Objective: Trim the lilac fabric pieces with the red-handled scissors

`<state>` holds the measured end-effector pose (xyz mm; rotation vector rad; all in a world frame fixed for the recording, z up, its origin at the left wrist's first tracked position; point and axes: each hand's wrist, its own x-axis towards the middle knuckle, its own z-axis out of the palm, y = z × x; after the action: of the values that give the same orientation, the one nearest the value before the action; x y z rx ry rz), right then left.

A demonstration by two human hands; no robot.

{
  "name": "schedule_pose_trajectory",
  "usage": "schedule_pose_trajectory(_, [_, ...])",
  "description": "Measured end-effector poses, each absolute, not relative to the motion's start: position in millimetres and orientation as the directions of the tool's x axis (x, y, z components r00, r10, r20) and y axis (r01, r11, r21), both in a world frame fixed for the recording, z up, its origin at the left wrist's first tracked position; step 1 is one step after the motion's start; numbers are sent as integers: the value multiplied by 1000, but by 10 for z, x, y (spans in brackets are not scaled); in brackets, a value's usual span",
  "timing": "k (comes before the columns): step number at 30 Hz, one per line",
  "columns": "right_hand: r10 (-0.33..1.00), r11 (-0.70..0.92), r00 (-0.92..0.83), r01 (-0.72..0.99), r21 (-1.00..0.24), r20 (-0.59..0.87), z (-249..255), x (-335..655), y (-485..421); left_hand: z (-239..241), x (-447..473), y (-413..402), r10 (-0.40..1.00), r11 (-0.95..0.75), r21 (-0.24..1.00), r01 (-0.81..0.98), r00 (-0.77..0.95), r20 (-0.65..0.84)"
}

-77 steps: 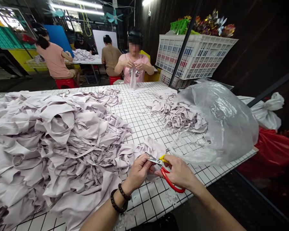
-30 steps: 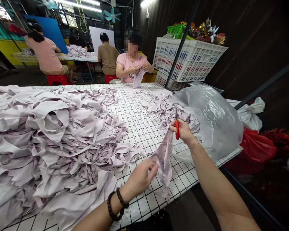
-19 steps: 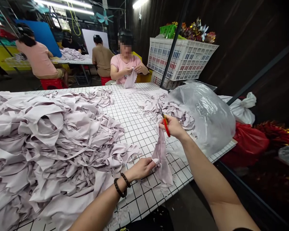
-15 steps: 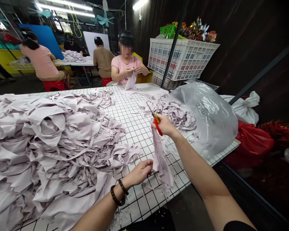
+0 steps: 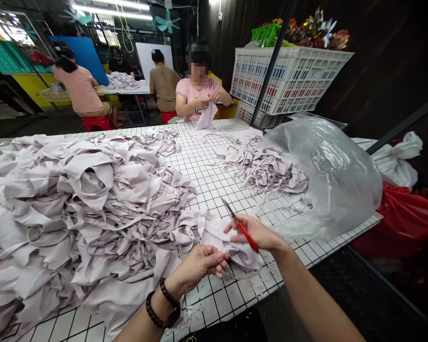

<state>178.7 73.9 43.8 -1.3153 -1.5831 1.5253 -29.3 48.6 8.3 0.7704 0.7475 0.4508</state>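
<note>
Across the gridded table (image 5: 199, 175): white top ruled with dark lines, pale lilac-grey cloth lying over much of it.
Fabric heap (image 5: 92, 209): at left, loose and high; single pieces look light, but the mass would likely drag and tangle, so a free edge on top seems the place to take hold.
Clear plastic bag (image 5: 342, 175): at right, puffed out and glossy, probably slippery and almost weightless.
Smaller pile (image 5: 271, 171): crumpled cloth beside the bag; whether they touch, I cannot tell.
Cloth piece (image 5: 248, 259): on the near part of the table, below the right hand; it looks thin, soft and limp, hard to break, apt to sag when lifted. A pinch at an edge, with a second hold to tension it, should suit.
Right hand (image 5: 262, 235): carries the scissors, fingers loosely spread and blurred.
Left hand (image 5: 201, 266): narrow, fingers curled, thumb near the forefinger; whether it pinches anything, I cannot tell.
Scissors (image 5: 248, 234): red handle against the hand, blades pointing away and leftward; rigid, likely light, best held by the handle.
Clippings (image 5: 192, 311): tiny scraps near the table's edge, likely to scatter.
Writing: no brand or label is legible; the print on the pink shirt (image 5: 189, 92) opposite cannot be read.
</note>
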Motion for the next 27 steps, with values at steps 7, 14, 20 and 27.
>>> schedule_pose_trajectory(7, [988,-149,-34,30,-988,-150,-48,1743,281,216,-139,536,774,257,965,-55,610,-172])
schedule_pose_trajectory(14, [988,-145,-26,164,-976,-151,14,1728,411,211,-105,554,860,-1,999,-36,510,20])
schedule_pose_trajectory(20, [990,-137,13,360,-923,-142,249,1951,238,107,-16,561,833,192,964,-183,550,-61])
schedule_pose_trajectory(27, [987,-78,-29,770,-634,-157,502,2033,44,193,-39,549,840,-100,994,35,539,66])
